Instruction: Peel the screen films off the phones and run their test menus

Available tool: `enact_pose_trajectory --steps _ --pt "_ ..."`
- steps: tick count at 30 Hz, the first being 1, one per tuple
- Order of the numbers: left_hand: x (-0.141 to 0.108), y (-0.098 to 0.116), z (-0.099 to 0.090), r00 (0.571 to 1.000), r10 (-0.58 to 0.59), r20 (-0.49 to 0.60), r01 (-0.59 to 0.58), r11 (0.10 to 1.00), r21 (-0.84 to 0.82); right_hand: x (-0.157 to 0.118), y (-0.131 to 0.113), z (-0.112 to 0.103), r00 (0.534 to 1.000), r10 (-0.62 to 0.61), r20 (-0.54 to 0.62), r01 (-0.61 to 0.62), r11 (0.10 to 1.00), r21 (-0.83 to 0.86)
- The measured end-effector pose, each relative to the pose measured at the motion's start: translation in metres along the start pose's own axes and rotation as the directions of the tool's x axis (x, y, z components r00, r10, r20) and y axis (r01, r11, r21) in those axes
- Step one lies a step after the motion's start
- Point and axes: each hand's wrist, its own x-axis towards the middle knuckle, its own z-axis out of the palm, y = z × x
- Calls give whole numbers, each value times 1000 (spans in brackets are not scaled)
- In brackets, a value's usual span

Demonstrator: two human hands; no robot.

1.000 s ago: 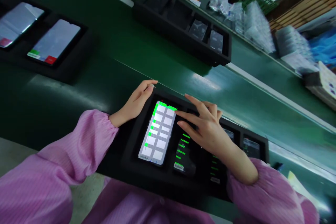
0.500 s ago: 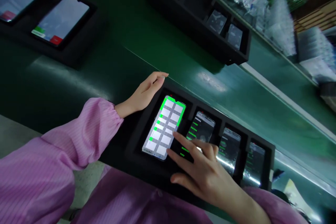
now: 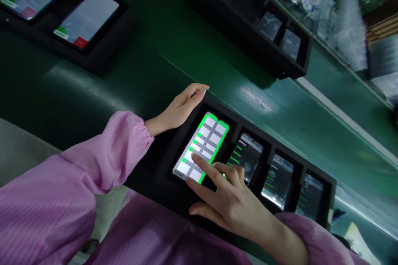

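Note:
A smartphone lies face up in the leftmost slot of a black tray. Its lit screen shows a white and grey grid with green along the borders and several green blocks at the left. My right hand is open over its lower part, fingers spread, a fingertip at the glass. My left hand rests at the tray's upper left corner with fingers stretched out. Darker phones with green text fill the other slots: one phone partly behind my right hand, another phone, and a phone at the right end.
Another black tray at upper left holds phones with lit pale screens and red and green buttons. Across the green bench, a third black tray holds dark phones. Clear plastic packaging is piled at upper right.
My right hand has moved down and left across the lit screen. Green now runs further down the screen's right border. My left hand stays at the tray's corner; the whole view has shifted slightly.

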Motion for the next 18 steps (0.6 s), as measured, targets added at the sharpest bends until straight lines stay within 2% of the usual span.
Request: enact_pose_trajectory --steps 6,12,18 --pt "0 2 -1 1000 8 -4 -8 1000 26 21 1 5 999 -43 -7 43 999 -4" --pt "-1 4 0 1000 -15 6 15 1000 22 31 5 8 999 -34 0 34 998 60" --pt "-1 5 0 1000 -19 4 19 1000 22 34 27 8 1000 9 -30 -7 999 52"
